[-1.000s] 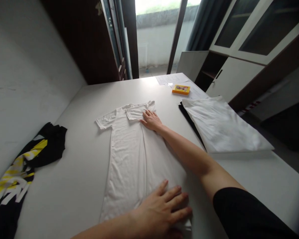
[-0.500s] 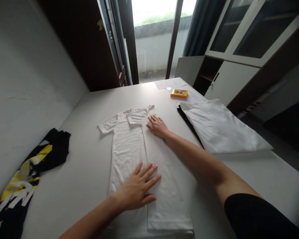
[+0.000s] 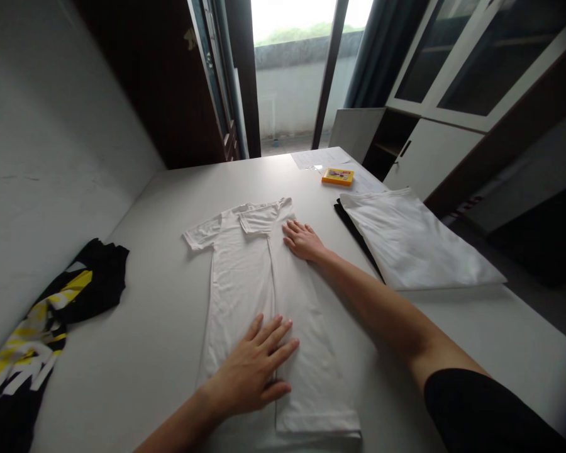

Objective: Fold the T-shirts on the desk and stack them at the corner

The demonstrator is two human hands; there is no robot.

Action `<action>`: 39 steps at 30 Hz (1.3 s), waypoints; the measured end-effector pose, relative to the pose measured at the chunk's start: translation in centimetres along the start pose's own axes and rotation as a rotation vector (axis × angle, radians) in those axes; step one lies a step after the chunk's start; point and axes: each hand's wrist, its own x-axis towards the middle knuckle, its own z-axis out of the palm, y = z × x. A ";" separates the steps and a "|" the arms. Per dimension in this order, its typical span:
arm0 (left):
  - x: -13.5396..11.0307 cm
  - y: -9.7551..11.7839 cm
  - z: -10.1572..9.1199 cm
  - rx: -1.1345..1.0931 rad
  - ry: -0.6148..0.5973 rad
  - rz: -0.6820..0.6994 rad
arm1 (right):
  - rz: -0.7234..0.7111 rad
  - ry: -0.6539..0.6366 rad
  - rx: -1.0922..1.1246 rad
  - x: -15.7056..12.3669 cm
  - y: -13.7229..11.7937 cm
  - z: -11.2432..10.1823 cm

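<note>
A white T-shirt lies on the table with its right side folded inward over the body. The folded-over sleeve rests near the collar, while the left sleeve sticks out to the side. My left hand lies flat on the lower part of the shirt, fingers spread across the folded edge. Farther up, my right hand rests flat on the folded side, just below the shoulder. Neither hand grips the cloth. The hem is at the near edge of the view, and my left hand and wrist cover part of the lower body.
Folded white cloth lies at the right over something black. A black, yellow and white garment lies along the left wall. Toward the back of the white table are a yellow box and papers.
My left hand has slid slightly toward me over the shirt. My right hand has shifted a little to the right along the folded side. The view has moved slightly.
</note>
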 end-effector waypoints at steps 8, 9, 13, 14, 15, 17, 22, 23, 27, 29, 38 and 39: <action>-0.8 -1.3 0.0 0.031 0.074 -0.045 | -0.091 0.043 0.007 -0.4 -0.9 -0.3; -1.1 -2.0 0.0 0.047 0.091 -0.069 | -0.122 0.014 0.016 -0.5 -1.1 -0.2; -2.9 -4.8 -0.1 0.134 0.143 -0.192 | -0.094 0.009 0.021 -0.7 -1.3 0.1; -3.5 -5.3 0.0 0.155 0.146 -0.213 | -0.087 0.024 0.018 -0.7 -1.3 0.0; -4.1 -5.8 0.1 0.173 0.145 -0.225 | -0.087 0.033 0.018 -0.7 -1.4 -0.1; -5.5 -6.4 0.3 0.197 0.141 -0.227 | -0.113 0.036 0.024 -0.6 -1.8 -0.3; -8.8 -6.0 1.0 0.217 0.155 -0.240 | -0.238 0.059 0.058 0.0 -4.7 -0.6; -9.3 -5.8 1.1 0.216 0.153 -0.243 | -0.262 0.068 0.065 0.3 -5.4 -0.6; -10.8 -5.7 1.2 0.191 0.153 -0.265 | -0.342 0.068 0.087 1.6 -7.4 0.1; -11.5 -6.6 1.1 0.174 0.170 -0.304 | -0.367 0.043 0.092 2.4 -8.0 0.5; -15.9 -13.3 1.0 0.152 0.238 -0.597 | -0.437 0.058 0.123 7.3 -16.3 2.4; -16.1 -13.7 0.9 0.157 0.252 -0.646 | -0.460 0.053 0.140 7.7 -17.9 2.7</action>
